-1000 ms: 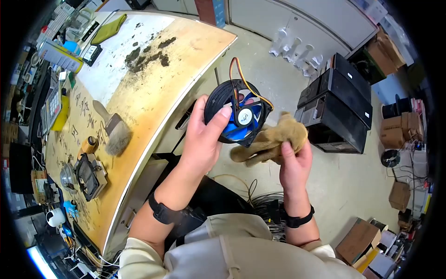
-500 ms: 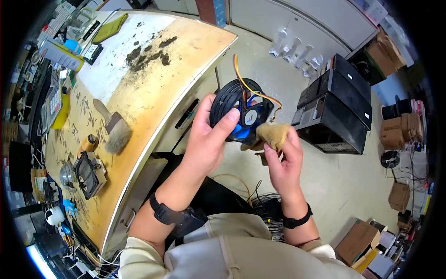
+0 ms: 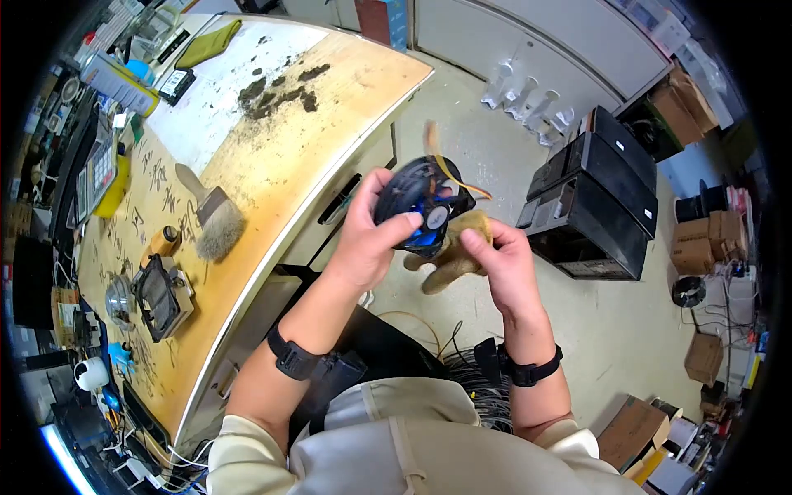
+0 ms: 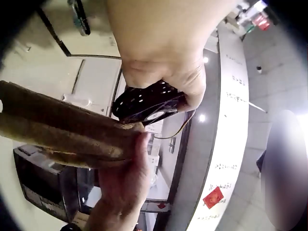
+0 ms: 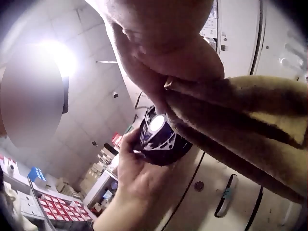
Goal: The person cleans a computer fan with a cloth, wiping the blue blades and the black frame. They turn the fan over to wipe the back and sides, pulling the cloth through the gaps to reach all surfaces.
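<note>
A round black cooling fan (image 3: 399, 191) with blue blades and a pale hub label is gripped at its left side by my left hand (image 3: 365, 241), the thumb lying over its face. Its yellow, red and black wires (image 3: 446, 167) stick up and curve to the right. My right hand (image 3: 510, 262) pinches a dirty tan cloth (image 3: 450, 266) right at the fan's lower right edge, with the loose end hanging below. In the left wrist view, the cloth (image 4: 72, 130) stretches out beside the fan (image 4: 149, 103). Part of the fan's frame is hidden behind the cloth and fingers.
On the wooden table (image 3: 363, 91) at left lie clumps of dark dust (image 3: 276, 99), a brush (image 3: 216, 223), a heatsink-like black part (image 3: 161, 299) and a green cloth (image 3: 209, 43). Black computer cases (image 3: 590, 202) stand on the floor at right, with coiled cables (image 3: 481, 384) below.
My right hand has moved left and up, bringing the cloth from beside the fan against its edge. The fan has turned and dropped slightly in my left hand; its wires have swung.
</note>
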Demonstrator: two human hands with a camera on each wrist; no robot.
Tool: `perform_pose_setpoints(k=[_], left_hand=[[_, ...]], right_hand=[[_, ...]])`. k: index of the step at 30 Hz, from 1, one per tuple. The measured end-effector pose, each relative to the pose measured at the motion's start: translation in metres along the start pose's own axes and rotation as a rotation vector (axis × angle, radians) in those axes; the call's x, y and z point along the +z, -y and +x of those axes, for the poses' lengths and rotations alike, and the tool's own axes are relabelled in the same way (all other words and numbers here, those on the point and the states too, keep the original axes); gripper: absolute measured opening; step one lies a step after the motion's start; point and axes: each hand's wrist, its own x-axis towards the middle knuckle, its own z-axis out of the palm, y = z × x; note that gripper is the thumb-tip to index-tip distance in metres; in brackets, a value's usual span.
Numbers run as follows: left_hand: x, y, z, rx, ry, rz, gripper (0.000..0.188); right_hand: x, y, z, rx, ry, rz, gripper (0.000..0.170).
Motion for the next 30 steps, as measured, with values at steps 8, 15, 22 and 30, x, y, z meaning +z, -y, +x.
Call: perform_pose_setpoints(k=[8,15,22,30], left_hand=[[-0.001,-0.009,-0.003,0.067,-0.037,-0.193,0.05],[0.006,-0.008,-0.004,0.094,-0.015,-0.173,0.044],[0.011,-0.008,-0.011,0.074,0.01,-0.152,0.041],[0.021,-0.012,-0.022,0.174,0.036,0.291,0.045]], right_hand=[[-0.012,-0.001,-0.02,-0.093,-0.022,0.489,0.037],[-0.008,0.014,-0.026,-0.064,0.047,0.717,0.06],[0.004,0.011,-0.013,-0.212,-0.123,0.177,0.047],[0.009,0.018,-0.01,-0.208,-0.017,0.019,0.047]])
